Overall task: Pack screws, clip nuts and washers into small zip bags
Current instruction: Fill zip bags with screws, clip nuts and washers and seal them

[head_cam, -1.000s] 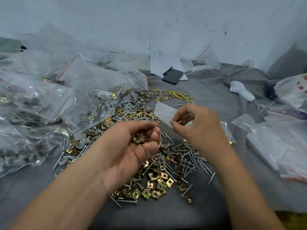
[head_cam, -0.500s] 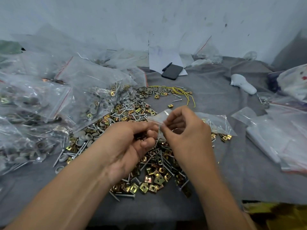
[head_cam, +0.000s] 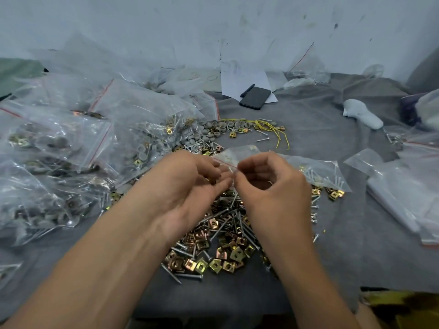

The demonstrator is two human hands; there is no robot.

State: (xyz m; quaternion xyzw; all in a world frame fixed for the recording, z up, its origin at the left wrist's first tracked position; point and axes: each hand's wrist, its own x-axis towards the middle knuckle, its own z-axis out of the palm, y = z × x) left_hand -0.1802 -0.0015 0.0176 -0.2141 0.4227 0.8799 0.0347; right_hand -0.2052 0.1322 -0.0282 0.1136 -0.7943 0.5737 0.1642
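My right hand [head_cam: 270, 186] pinches the mouth of a small clear zip bag [head_cam: 237, 154] above the middle of the grey cloth. My left hand [head_cam: 187, 184] is cupped, palm up, with a few clip nuts in its curled fingers, its fingertips meeting the bag's edge. Under both hands lies a loose pile of brass clip nuts [head_cam: 213, 257] and long screws [head_cam: 225, 217]. Grey washers [head_cam: 213, 129] are scattered behind. A filled small bag of screws and nuts [head_cam: 325, 176] lies just right of my right hand.
Many filled zip bags [head_cam: 71, 143] are heaped on the left. A stack of empty bags [head_cam: 403, 193] lies on the right. A black phone [head_cam: 255, 98], a pen, paper, yellow wire [head_cam: 273, 129] and a white object [head_cam: 363, 116] sit farther back.
My hands have come together: the right hand brought the small bag down to the left hand's fingertips, and the left fingers curled more over the clip nuts.
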